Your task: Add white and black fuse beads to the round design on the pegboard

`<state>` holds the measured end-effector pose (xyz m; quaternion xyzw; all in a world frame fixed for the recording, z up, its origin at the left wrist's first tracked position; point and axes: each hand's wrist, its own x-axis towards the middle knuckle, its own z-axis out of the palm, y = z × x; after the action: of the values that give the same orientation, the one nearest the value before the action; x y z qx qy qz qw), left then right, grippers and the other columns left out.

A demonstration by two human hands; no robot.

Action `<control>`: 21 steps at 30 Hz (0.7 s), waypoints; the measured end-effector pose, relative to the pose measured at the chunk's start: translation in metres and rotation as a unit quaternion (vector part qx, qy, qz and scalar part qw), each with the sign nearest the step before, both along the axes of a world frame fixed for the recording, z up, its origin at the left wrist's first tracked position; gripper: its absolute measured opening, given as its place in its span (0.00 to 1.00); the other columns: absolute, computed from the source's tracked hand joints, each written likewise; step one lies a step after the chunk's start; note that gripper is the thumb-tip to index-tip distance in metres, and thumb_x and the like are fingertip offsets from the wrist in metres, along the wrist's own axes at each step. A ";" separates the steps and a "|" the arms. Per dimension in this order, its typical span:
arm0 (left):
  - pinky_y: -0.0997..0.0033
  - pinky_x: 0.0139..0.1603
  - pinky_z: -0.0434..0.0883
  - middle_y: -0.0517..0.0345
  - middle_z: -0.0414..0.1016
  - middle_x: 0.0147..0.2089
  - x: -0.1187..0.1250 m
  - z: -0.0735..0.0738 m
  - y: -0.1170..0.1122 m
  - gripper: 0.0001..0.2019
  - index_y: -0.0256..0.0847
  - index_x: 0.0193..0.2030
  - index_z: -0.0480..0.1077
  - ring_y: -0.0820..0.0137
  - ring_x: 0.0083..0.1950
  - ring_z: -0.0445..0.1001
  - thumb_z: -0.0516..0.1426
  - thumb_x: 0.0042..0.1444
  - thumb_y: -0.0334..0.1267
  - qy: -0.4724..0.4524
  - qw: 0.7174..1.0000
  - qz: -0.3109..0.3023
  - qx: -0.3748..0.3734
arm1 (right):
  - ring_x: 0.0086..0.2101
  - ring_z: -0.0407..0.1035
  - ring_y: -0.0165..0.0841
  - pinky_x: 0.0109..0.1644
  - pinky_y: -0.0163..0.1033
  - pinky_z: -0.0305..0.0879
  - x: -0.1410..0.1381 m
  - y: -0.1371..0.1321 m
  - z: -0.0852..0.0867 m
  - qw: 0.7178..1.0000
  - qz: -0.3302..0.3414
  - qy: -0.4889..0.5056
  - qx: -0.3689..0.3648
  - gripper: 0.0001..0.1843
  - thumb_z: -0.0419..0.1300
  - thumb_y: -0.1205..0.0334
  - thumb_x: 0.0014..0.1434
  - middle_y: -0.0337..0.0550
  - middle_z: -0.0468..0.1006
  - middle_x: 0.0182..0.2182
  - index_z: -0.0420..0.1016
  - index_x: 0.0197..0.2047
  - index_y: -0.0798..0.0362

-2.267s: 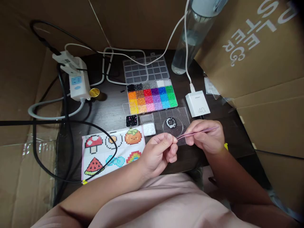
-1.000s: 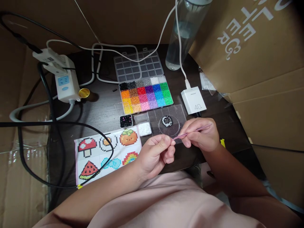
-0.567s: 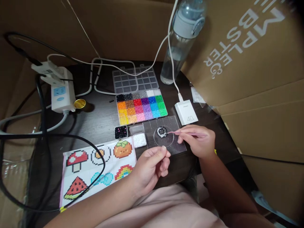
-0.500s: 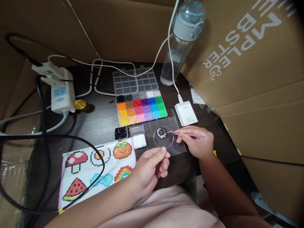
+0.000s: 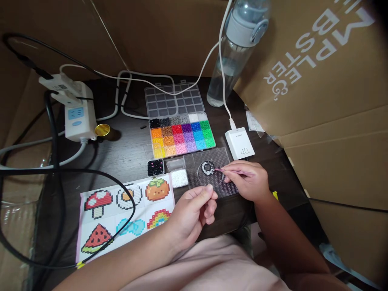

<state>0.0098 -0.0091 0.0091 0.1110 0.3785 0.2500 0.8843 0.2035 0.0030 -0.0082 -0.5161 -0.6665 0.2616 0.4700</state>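
Right hand (image 5: pixel 246 180) pinching pink tweezers (image 5: pixel 238 172), tips at right edge of bead ring (image 5: pixel 203 169) on clear pegboard (image 5: pixel 224 190); left hand (image 5: pixel 192 214) curled nearer, contents uncertain; apparently placing beads, next move wanting steady tips.

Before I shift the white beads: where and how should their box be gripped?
Probably the near edge of the box, coming from the near side: its open lid lies behind, and the board sits close on the right. Keep it level, as the beads look uncovered.
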 end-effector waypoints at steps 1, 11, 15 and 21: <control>0.81 0.20 0.56 0.65 0.61 0.17 0.000 0.000 0.000 0.16 0.36 0.29 0.72 0.80 0.19 0.54 0.65 0.54 0.48 0.001 1.000 -0.001 0.000 | 0.24 0.75 0.29 0.31 0.35 0.73 0.000 0.000 0.000 1.000 0.003 0.002 -0.002 0.07 0.63 0.74 0.58 0.42 0.80 0.24 0.82 0.36 0.57; 0.80 0.20 0.55 0.65 0.62 0.17 0.001 0.001 0.000 0.16 0.36 0.29 0.71 0.81 0.19 0.54 0.65 0.54 0.48 0.007 1.000 -0.001 -0.002 | 0.23 0.74 0.28 0.29 0.33 0.72 -0.001 -0.001 0.001 1.000 0.013 -0.003 -0.019 0.07 0.62 0.73 0.59 0.43 0.80 0.25 0.82 0.36 0.57; 0.80 0.20 0.55 0.65 0.62 0.17 0.001 0.002 0.001 0.16 0.36 0.29 0.71 0.81 0.19 0.54 0.65 0.53 0.49 0.006 1.000 -0.005 -0.002 | 0.23 0.74 0.28 0.30 0.34 0.72 -0.001 0.000 0.001 1.000 0.011 -0.002 -0.022 0.07 0.62 0.73 0.59 0.42 0.80 0.25 0.82 0.36 0.56; 0.80 0.20 0.55 0.65 0.62 0.17 0.000 0.002 0.000 0.17 0.36 0.29 0.71 0.81 0.19 0.54 0.65 0.52 0.49 0.010 1.000 -0.007 -0.006 | 0.23 0.73 0.28 0.30 0.34 0.72 -0.001 0.000 0.000 0.999 0.011 -0.011 -0.031 0.07 0.62 0.72 0.59 0.41 0.80 0.24 0.82 0.36 0.56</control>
<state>0.0101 -0.0090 0.0110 0.1115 0.3882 0.2401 0.8827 0.2028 0.0030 -0.0080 -0.5255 -0.6689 0.2817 0.4439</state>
